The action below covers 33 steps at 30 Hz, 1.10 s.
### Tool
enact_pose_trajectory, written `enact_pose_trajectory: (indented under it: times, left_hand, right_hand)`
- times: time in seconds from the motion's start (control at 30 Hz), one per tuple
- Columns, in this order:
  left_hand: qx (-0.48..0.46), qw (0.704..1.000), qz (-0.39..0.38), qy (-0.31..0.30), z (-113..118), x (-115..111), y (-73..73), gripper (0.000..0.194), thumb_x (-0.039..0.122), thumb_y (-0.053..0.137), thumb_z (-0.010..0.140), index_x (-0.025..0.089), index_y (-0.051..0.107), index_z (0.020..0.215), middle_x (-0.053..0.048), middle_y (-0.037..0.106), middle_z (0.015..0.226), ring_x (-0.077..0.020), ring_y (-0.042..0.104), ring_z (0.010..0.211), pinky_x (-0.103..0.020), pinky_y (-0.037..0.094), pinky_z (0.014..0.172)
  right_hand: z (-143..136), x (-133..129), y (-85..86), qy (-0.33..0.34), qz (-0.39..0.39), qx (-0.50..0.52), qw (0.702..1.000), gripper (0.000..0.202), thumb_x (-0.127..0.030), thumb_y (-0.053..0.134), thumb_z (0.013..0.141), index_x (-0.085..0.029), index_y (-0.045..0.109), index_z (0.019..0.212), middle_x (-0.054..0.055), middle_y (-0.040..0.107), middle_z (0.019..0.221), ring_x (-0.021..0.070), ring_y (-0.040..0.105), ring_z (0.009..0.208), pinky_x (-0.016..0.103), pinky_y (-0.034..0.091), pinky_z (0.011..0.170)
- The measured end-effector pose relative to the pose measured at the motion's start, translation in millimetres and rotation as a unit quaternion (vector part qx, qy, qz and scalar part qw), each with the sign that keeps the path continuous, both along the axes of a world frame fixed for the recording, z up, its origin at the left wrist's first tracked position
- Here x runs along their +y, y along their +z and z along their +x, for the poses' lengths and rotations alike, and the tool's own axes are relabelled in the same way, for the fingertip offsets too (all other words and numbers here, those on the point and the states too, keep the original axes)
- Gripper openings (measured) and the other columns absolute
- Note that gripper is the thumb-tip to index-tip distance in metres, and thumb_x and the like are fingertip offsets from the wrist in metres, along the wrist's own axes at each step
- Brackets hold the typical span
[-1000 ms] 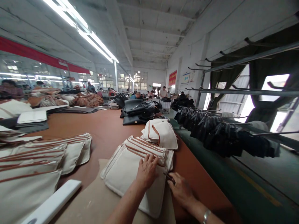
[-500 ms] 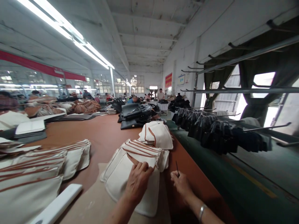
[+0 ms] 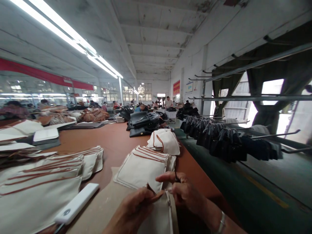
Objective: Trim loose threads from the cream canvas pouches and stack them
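My left hand [image 3: 135, 204] is closed on the brown-trimmed top edge of a cream fabric bag piece [image 3: 159, 217], low in the middle of the view. Beside it, my right hand [image 3: 188, 193] has its index finger stretched out over the piece's corner. A thin dark pointed tool [image 3: 175, 175] sticks up from the right hand's grip; its exact kind is hard to make out. Just beyond both hands lies a stack of similar cream pieces [image 3: 141, 167] with brown edging. The lower part of the held piece runs out of view.
More cream pieces [image 3: 46, 191] lie fanned on the left, beside a white oblong device [image 3: 76, 203]. Farther along the brown table [image 3: 107, 138] are a cream pile [image 3: 168, 141] and black bags [image 3: 140, 122]. A rack of dark bags [image 3: 219, 139] stands right. Other people work in the background.
The top cream piece has come off the stack toward me in my left hand. My right hand has moved left to its edge, still with the dark tool.
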<state>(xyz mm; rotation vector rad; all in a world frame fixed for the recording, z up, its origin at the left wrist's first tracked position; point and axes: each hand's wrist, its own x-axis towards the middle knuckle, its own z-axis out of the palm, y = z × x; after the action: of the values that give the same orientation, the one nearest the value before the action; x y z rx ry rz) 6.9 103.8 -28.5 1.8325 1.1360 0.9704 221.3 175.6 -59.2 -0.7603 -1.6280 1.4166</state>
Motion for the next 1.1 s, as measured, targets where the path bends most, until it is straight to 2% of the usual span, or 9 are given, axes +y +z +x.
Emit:
enact_pose_trajectory:
  times: [0.13, 0.27, 0.43, 0.53, 0.63, 0.77, 0.9, 1.0, 1.1]
  left_hand:
    - [-0.040, 0.998, -0.053, -0.005, -12.4, -29.6, 15.6, 0.019, 0.039, 0.061, 0.084, 0.020, 0.063, 0.085, 0.002, 0.058, 0.079, -0.0166, 0.049, 0.076, -0.023, 0.039, 0.070]
    - [-0.073, 0.993, -0.088, 0.003, -21.4, -47.6, 11.7, 0.016, 0.031, 0.060, 0.075, 0.018, 0.061, 0.083, 0.002, 0.053, 0.075, -0.0159, 0.045, 0.074, -0.025, 0.036, 0.067]
    - [-0.137, 0.976, -0.165, -0.033, -17.3, -68.9, 2.1, 0.032, 0.043, 0.064, 0.077, 0.014, 0.062, 0.093, -0.002, 0.057, 0.081, -0.0171, 0.047, 0.076, -0.026, 0.034, 0.067]
    - [-0.087, 0.984, -0.153, -0.011, -12.7, -80.7, -1.9, 0.041, 0.054, 0.066, 0.081, 0.013, 0.061, 0.085, 0.001, 0.053, 0.074, -0.0134, 0.041, 0.068, -0.024, 0.029, 0.061]
    - [-0.058, 0.988, -0.142, -0.024, -10.7, -89.5, -2.0, 0.042, 0.055, 0.064, 0.084, 0.013, 0.065, 0.086, 0.000, 0.054, 0.075, -0.0137, 0.042, 0.071, -0.024, 0.030, 0.063]
    - [-0.094, 0.977, -0.185, -0.041, -7.5, -97.3, -2.8, 0.047, 0.058, 0.065, 0.082, 0.011, 0.067, 0.084, -0.001, 0.056, 0.073, -0.0148, 0.045, 0.071, -0.024, 0.032, 0.066]
    - [-0.150, 0.960, -0.230, -0.045, -1.4, -102.6, -10.7, 0.042, 0.052, 0.070, 0.078, 0.010, 0.067, 0.079, -0.001, 0.052, 0.067, -0.0135, 0.041, 0.065, -0.025, 0.029, 0.061]
    - [-0.183, 0.952, -0.236, -0.059, 4.0, -105.2, -15.0, 0.040, 0.051, 0.069, 0.079, 0.011, 0.064, 0.076, -0.001, 0.050, 0.065, -0.0130, 0.040, 0.063, -0.025, 0.027, 0.059]
    - [-0.170, 0.956, -0.233, -0.054, 9.2, -106.0, -14.6, 0.041, 0.051, 0.074, 0.074, 0.012, 0.061, 0.074, 0.001, 0.048, 0.063, -0.0107, 0.035, 0.059, -0.024, 0.022, 0.055]
  right_hand:
    - [-4.1, -33.5, 6.4, 0.106, -0.047, 0.026, 0.993, 0.038, -0.026, 0.067, 0.072, -0.013, 0.069, 0.107, 0.002, 0.065, 0.080, 0.0047, 0.041, 0.046, 0.017, 0.029, 0.043]
    - [-8.0, -62.8, 6.5, 0.126, -0.032, -0.003, 0.992, 0.029, -0.036, 0.072, 0.079, -0.014, 0.063, 0.095, -0.006, 0.050, 0.062, 0.0048, 0.035, 0.044, 0.017, 0.028, 0.043]
    - [-10.7, -101.6, 14.8, 0.050, 0.146, -0.114, 0.981, 0.017, -0.031, 0.062, 0.088, -0.016, 0.058, 0.082, -0.004, 0.047, 0.069, 0.0099, 0.041, 0.063, 0.021, 0.033, 0.057]
    - [-10.8, -118.1, 11.2, 0.018, 0.273, -0.174, 0.946, 0.015, -0.029, 0.056, 0.090, -0.017, 0.059, 0.083, -0.001, 0.052, 0.073, 0.0126, 0.047, 0.066, 0.025, 0.035, 0.061]
    - [-10.5, -128.0, 6.0, 0.011, 0.315, -0.190, 0.930, 0.013, -0.027, 0.053, 0.090, -0.017, 0.059, 0.086, 0.002, 0.057, 0.078, 0.0146, 0.052, 0.069, 0.027, 0.037, 0.065]
    - [-10.0, -137.5, 7.2, 0.011, 0.265, -0.168, 0.950, 0.016, -0.029, 0.052, 0.090, -0.017, 0.057, 0.081, 0.000, 0.054, 0.072, 0.0137, 0.050, 0.067, 0.025, 0.036, 0.063]
    - [-6.9, -145.6, 15.8, 0.042, 0.072, -0.120, 0.989, 0.018, -0.032, 0.055, 0.085, -0.015, 0.059, 0.080, -0.003, 0.049, 0.065, 0.0105, 0.042, 0.059, 0.022, 0.032, 0.055]
    - [-4.4, -148.8, 21.2, 0.070, -0.070, -0.085, 0.991, 0.019, -0.033, 0.059, 0.079, -0.015, 0.060, 0.083, -0.008, 0.040, 0.054, 0.0067, 0.033, 0.046, 0.021, 0.026, 0.047]
    - [-4.2, -150.1, 22.2, 0.066, -0.130, -0.053, 0.988, 0.019, -0.033, 0.062, 0.074, -0.015, 0.058, 0.080, -0.010, 0.037, 0.048, 0.0049, 0.028, 0.040, 0.020, 0.022, 0.042]
